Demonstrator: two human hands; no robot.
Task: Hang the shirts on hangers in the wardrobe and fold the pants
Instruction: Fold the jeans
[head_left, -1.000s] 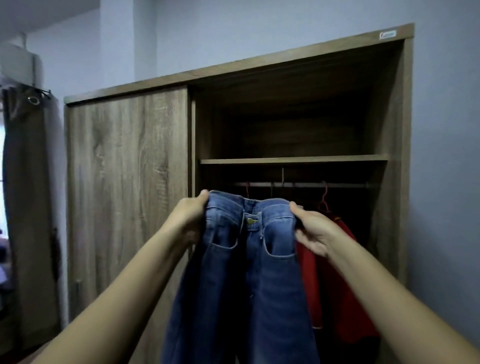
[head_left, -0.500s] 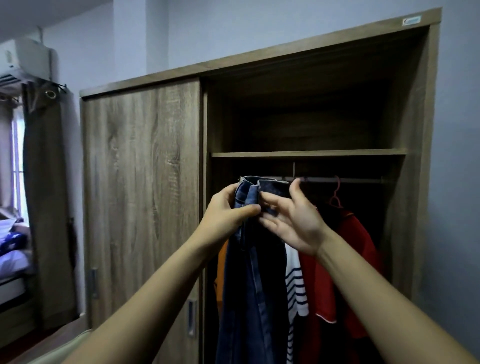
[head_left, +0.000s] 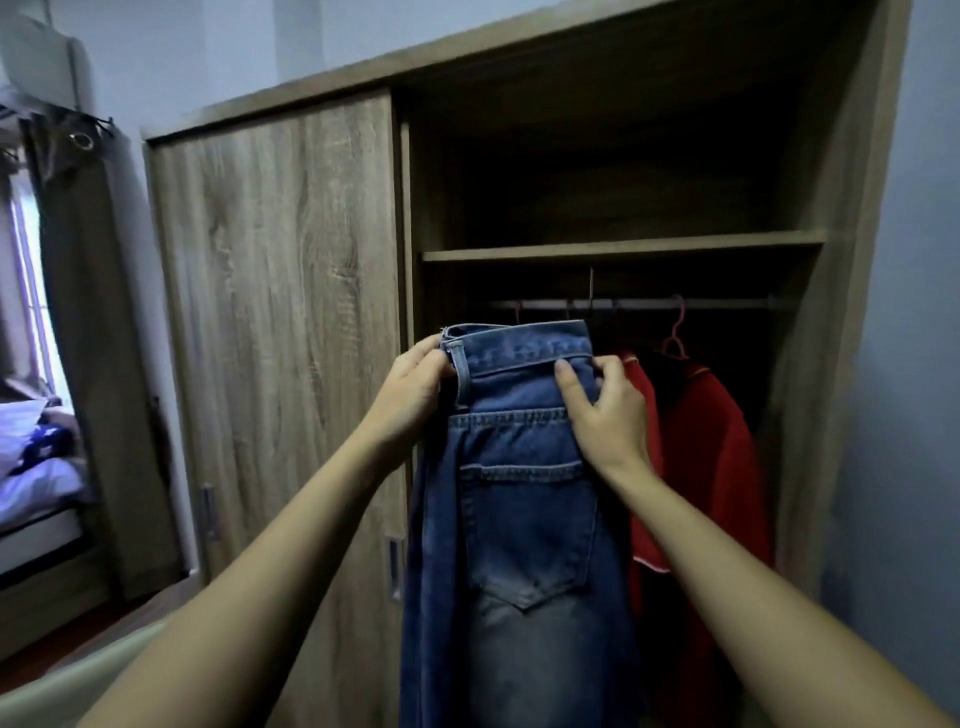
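Blue jeans (head_left: 524, 499) hang folded lengthwise in front of me, a back pocket facing me. My left hand (head_left: 415, 389) pinches the waistband at its left end by a belt loop. My right hand (head_left: 602, 410) grips the waistband's right end, thumb on the front. Behind the jeans stands the open wooden wardrobe (head_left: 623, 249) with a rail (head_left: 727, 303). A red shirt (head_left: 706, 457) hangs from the rail on a red hanger (head_left: 675, 332). The jeans hide whatever hangs further left on the rail.
The wardrobe's sliding door (head_left: 275, 322) covers its left half. A curtain (head_left: 78, 322) and a bed with purple bedding (head_left: 36, 457) are at the far left. A grey wall (head_left: 904, 364) borders the wardrobe on the right.
The jeans went from spread open with the fly facing me to folded in half lengthwise. My hands came together, then moved apart to either end of the doubled waistband.
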